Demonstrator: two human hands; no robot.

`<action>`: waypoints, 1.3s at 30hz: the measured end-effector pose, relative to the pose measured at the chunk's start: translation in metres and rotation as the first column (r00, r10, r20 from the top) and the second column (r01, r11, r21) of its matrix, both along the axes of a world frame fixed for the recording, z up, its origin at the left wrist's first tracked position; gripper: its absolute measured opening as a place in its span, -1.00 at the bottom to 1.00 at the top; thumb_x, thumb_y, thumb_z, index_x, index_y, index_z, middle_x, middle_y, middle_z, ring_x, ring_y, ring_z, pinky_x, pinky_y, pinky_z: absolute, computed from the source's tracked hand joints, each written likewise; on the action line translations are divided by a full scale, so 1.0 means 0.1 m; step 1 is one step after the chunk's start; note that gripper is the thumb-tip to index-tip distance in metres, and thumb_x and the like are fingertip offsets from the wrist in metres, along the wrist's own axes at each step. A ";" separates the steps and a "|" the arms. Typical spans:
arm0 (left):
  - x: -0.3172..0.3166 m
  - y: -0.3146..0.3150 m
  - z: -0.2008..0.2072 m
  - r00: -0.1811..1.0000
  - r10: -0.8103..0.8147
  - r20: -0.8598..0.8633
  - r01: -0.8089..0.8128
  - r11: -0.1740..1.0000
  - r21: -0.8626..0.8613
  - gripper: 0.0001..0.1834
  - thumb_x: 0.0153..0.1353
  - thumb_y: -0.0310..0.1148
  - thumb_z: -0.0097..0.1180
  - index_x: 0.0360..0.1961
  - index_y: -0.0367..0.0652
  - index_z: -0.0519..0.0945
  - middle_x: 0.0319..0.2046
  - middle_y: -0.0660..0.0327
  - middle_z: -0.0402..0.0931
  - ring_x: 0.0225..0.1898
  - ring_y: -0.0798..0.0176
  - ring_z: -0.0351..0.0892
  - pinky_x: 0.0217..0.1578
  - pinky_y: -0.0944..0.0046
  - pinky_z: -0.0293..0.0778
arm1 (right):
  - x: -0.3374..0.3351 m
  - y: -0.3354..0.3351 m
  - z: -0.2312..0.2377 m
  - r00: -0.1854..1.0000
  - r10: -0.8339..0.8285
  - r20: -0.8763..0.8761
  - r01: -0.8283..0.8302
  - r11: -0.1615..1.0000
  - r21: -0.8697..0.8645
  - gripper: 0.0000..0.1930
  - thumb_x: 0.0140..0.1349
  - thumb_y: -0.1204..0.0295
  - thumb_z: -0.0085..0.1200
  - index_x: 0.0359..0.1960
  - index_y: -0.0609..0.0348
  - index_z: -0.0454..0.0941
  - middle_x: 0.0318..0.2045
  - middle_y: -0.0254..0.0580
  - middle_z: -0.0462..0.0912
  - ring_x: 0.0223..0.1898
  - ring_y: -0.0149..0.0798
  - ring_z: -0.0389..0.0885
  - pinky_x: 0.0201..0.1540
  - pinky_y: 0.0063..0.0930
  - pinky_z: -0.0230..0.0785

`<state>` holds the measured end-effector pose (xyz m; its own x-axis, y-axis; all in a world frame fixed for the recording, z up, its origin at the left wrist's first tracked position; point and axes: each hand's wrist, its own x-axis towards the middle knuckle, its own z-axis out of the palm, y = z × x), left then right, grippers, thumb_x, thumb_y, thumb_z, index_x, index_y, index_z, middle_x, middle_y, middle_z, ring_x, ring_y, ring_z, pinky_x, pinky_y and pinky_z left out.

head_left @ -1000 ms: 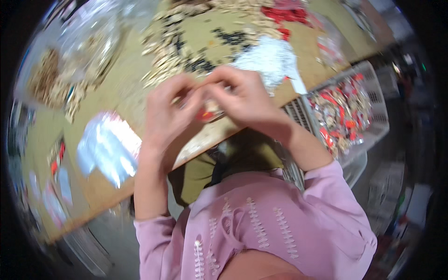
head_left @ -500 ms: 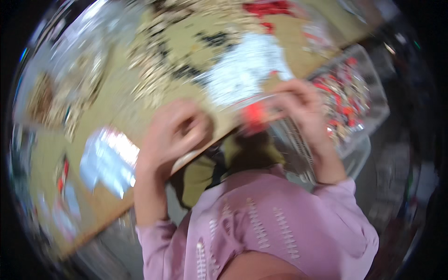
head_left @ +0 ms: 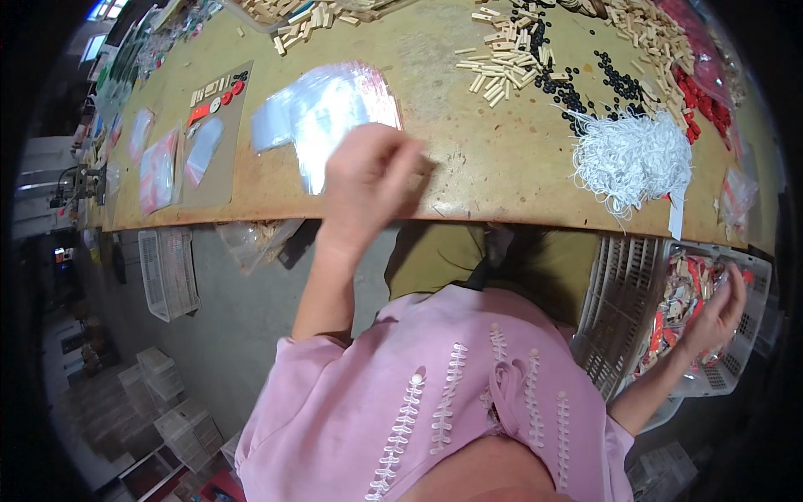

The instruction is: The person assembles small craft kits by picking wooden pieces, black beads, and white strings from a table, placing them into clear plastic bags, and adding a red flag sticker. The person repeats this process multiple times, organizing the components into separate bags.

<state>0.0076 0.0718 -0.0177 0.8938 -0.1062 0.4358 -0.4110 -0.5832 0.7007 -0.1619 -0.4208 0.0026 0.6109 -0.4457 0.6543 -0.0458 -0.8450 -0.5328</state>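
Filled bags point(head_left: 667, 309) of pale wooden and red pieces lie in a white plastic crate point(head_left: 747, 356), which stands just off the near edge of the table point(head_left: 502, 188), toward its right end. My right hand point(head_left: 715, 320) is over that crate, thumb and fingers apart; whether it touches the bags below, I cannot tell. My left hand point(head_left: 366, 171) is at the table's near edge, left of its middle, with the fingers curled in; I cannot tell whether they hold anything.

Just beyond my left hand, on the table, lies a pile of flat clear bags point(head_left: 339, 100). Toward the table's left end is a brown board point(head_left: 219, 171), bearing a row of small wooden, red and black parts point(head_left: 216, 99), with more small bags point(head_left: 159, 171) by it. On the table's right part, near its front edge, sits a tangled heap of white string point(head_left: 631, 159). Beyond the string are black rings point(head_left: 621, 79) and loose wooden pieces point(head_left: 506, 67); red pieces point(head_left: 715, 105) lie toward the table's far right.
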 end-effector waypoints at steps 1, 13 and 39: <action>0.01 0.16 -0.08 0.991 0.136 0.016 -0.137 0.988 0.072 -0.75 0.09 -0.33 0.48 -0.34 -0.21 0.65 -0.42 0.16 0.60 -0.38 0.11 0.57 -0.35 0.15 0.50 | 0.09 0.23 -0.09 0.998 0.057 -0.036 -0.053 0.992 0.112 -0.77 0.50 0.57 -0.01 0.09 0.31 0.63 0.06 -0.18 0.69 0.10 -0.34 0.60 0.22 -0.43 0.42; -0.08 0.74 -0.42 0.962 0.269 -0.050 -0.268 0.963 0.031 -0.87 0.22 -0.44 0.32 -0.38 -0.24 0.62 -0.46 0.12 0.54 -0.40 0.03 0.48 -0.30 0.09 0.41 | 1.11 2.50 -0.20 0.481 0.877 -0.018 -0.578 0.332 0.745 -0.82 0.48 0.54 0.01 -0.05 0.35 0.65 -0.23 -0.18 0.73 -0.23 -0.41 0.68 -0.15 -0.56 0.51; -0.35 -0.44 -0.04 0.934 -0.303 -0.191 0.255 0.936 -0.242 -0.84 0.10 -0.52 0.40 -0.28 -0.21 0.70 -0.44 0.17 0.64 -0.47 0.16 0.60 -0.41 0.23 0.51 | 1.26 2.56 -0.26 0.456 0.887 0.069 -0.253 0.056 0.966 -0.78 0.43 0.34 0.22 -0.35 0.20 0.60 -0.56 -0.32 0.66 -0.67 -0.54 0.51 -0.63 -0.69 0.29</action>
